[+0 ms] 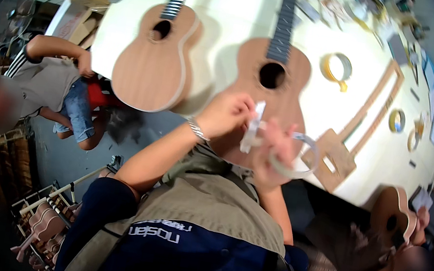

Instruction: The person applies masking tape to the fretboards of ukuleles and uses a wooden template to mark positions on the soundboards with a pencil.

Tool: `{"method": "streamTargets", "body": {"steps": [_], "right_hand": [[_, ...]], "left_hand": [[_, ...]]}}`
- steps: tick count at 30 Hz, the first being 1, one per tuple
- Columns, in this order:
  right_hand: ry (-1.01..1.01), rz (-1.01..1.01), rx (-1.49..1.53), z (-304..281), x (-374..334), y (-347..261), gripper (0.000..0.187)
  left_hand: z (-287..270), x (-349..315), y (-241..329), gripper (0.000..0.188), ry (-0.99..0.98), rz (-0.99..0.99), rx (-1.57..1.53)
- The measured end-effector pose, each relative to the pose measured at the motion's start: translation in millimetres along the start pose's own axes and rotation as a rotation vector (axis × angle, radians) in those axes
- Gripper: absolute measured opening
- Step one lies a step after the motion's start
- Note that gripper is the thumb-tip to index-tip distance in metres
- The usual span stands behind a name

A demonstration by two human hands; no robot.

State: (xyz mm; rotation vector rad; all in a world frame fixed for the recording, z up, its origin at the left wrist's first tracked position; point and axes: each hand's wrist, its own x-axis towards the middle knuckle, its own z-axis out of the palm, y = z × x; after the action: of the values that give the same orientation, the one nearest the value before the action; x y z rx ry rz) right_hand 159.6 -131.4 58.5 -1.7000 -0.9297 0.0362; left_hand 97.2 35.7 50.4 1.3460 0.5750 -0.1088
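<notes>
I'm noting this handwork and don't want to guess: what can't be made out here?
In the head view:
Right hand: blurred, so its exact grip on the tape roll is unclear.
Pale strip at the left hand: blurred; whether the right hand touches it can't be told.
Guitar under the hands: lower body partly hidden by both hands.
That guitar and the guitar beside it: far neck ends cut off by the upper edge.

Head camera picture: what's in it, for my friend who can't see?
A person's left hand holds a pale strip and the right hand has a pale ring, probably a tape roll, over a wooden guitar on a white table. A second guitar lies to its left. Another person shows on each side.
</notes>
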Motion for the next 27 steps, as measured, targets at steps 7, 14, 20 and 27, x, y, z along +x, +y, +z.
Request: {"method": "streamTargets", "body": {"steps": [7, 14, 20, 27], "right_hand": [[0.337, 0.545, 0.853, 102, 55, -37, 0.066], [0.316, 0.335, 0.787, 215, 81, -60, 0.067], [0.296, 0.318, 0.801, 261, 82, -84, 0.068], [0.12, 0.455, 1.603, 257, 47, -93, 0.05]], "left_hand": [[-401, -22, -2, 0.02, 0.898, 0.192, 0.725], [-385, -5, -5, 0.015, 0.866, 0.483, 1.071], [-246, -62, 28, 0.015, 0.377, 0.403, 0.27], [-257, -102, 0, 0.015, 0.352, 0.283, 0.181]]}}
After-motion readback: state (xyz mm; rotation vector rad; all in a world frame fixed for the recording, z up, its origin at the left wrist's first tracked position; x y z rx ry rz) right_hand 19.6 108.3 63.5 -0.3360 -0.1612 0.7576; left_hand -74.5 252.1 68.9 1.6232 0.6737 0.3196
